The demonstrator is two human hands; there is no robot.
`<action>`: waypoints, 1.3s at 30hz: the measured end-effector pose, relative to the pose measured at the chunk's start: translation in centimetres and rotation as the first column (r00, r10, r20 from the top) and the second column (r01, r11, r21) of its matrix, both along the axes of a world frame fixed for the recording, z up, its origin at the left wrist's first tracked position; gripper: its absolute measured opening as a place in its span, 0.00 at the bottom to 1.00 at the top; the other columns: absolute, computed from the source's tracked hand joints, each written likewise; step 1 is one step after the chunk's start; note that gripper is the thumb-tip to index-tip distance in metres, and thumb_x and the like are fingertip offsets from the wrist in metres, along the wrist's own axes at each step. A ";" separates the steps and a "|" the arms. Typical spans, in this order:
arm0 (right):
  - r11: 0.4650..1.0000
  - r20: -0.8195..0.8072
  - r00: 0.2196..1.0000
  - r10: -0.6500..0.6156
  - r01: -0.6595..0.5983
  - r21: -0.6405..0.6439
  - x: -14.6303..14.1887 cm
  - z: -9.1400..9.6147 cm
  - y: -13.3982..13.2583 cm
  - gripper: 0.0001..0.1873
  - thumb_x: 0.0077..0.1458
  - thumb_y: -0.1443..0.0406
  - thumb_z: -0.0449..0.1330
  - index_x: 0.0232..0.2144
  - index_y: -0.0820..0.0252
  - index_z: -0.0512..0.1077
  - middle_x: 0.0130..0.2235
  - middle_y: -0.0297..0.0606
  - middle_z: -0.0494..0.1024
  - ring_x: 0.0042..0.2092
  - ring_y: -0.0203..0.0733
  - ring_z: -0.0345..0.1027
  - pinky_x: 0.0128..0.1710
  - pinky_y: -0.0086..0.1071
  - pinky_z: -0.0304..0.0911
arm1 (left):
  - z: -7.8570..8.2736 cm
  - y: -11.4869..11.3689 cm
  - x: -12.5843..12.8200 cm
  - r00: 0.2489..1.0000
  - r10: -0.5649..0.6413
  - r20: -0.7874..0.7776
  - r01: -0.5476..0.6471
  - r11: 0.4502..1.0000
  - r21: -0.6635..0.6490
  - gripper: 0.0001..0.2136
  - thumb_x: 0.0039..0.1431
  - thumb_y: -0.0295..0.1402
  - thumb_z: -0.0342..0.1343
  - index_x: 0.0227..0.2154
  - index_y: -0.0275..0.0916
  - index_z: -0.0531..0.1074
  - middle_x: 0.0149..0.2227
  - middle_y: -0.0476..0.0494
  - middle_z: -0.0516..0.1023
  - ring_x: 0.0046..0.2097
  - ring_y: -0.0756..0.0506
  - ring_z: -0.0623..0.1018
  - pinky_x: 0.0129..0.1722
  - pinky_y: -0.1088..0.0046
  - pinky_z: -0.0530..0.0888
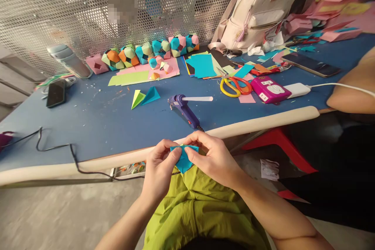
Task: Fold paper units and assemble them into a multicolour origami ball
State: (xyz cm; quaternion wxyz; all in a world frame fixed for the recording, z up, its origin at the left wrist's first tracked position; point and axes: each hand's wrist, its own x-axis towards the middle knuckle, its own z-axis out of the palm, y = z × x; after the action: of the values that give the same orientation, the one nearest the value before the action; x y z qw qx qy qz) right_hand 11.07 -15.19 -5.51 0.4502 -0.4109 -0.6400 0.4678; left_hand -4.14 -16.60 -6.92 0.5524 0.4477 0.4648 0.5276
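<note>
A folded piece of blue paper [184,162] is pinched between my two hands, just above my lap and in front of the table edge. My left hand [163,166] grips its left side, thumb on the near face. On the right side, my right hand [211,156] holds it the same way, with the thumb pressed near the top. A bit of yellow-green shows at the paper's upper edge. Beyond the hands, a purple glue gun [186,111] with a white glue stick lies on the table. Folded green [137,99] and blue [151,95] paper pieces lie farther left.
Several folded paper balls [144,52] line the mesh panel. Scissors [236,86], a magenta power adapter [271,90], blue paper sheets [202,65] and a backpack [258,11] are to the right. A phone [56,93] and bottle [70,61] stay left. Another person's arm [353,86] rests at right.
</note>
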 end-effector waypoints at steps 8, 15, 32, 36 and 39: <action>0.996 0.058 0.997 -0.057 0.053 0.072 -0.1 0.2 0.3 0.04 0.52 0.70 0.56 0.28 0.60 0.70 0.30 0.32 0.76 0.33 0.35 0.69 0.32 0.26 0.64 | 0.0 -0.1 0.1 1.000 0.020 -0.020 -0.020 0.999 -0.029 0.06 0.53 0.34 0.62 0.28 0.37 0.73 0.25 0.52 0.71 0.27 0.54 0.66 0.26 0.80 0.65; 0.991 0.010 0.999 -0.032 0.031 0.128 -0.3 0.0 0.3 0.06 0.53 0.72 0.54 0.30 0.59 0.69 0.31 0.33 0.76 0.35 0.35 0.70 0.34 0.27 0.65 | -0.2 0.1 0.2 0.999 0.043 -0.025 -0.043 0.999 -0.028 0.07 0.53 0.35 0.61 0.26 0.36 0.73 0.24 0.52 0.70 0.26 0.54 0.66 0.25 0.81 0.64; 0.983 0.156 0.987 0.025 -0.052 0.175 0.5 0.9 0.2 0.04 0.53 0.72 0.56 0.29 0.59 0.68 0.31 0.33 0.73 0.34 0.35 0.66 0.35 0.28 0.63 | 0.4 -0.4 -0.2 0.968 0.055 -0.245 -0.029 0.993 0.111 0.06 0.55 0.33 0.58 0.27 0.37 0.74 0.25 0.50 0.71 0.27 0.53 0.66 0.26 0.79 0.65; 0.970 0.180 0.984 0.015 -0.058 0.234 0.2 0.6 0.2 0.04 0.56 0.71 0.56 0.33 0.59 0.70 0.33 0.35 0.75 0.36 0.37 0.68 0.37 0.30 0.64 | 0.5 -0.4 0.0 0.954 0.094 -0.284 -0.052 0.987 0.154 0.06 0.55 0.32 0.57 0.26 0.37 0.74 0.23 0.51 0.71 0.25 0.53 0.65 0.24 0.79 0.64; 0.933 0.169 0.984 -0.053 -0.012 0.359 -0.1 0.1 0.2 0.05 0.58 0.70 0.55 0.32 0.59 0.69 0.32 0.36 0.75 0.36 0.37 0.69 0.37 0.31 0.65 | 0.5 -0.5 0.2 0.943 0.138 -0.302 -0.082 0.978 0.192 0.05 0.56 0.31 0.57 0.27 0.37 0.74 0.23 0.51 0.71 0.25 0.53 0.66 0.24 0.79 0.64</action>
State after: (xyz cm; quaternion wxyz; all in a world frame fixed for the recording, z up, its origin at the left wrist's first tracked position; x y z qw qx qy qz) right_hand 10.97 -15.04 -5.36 0.4643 -0.3681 -0.7475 0.3004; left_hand -3.98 -17.12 -6.40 0.3991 0.5465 0.5222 0.5190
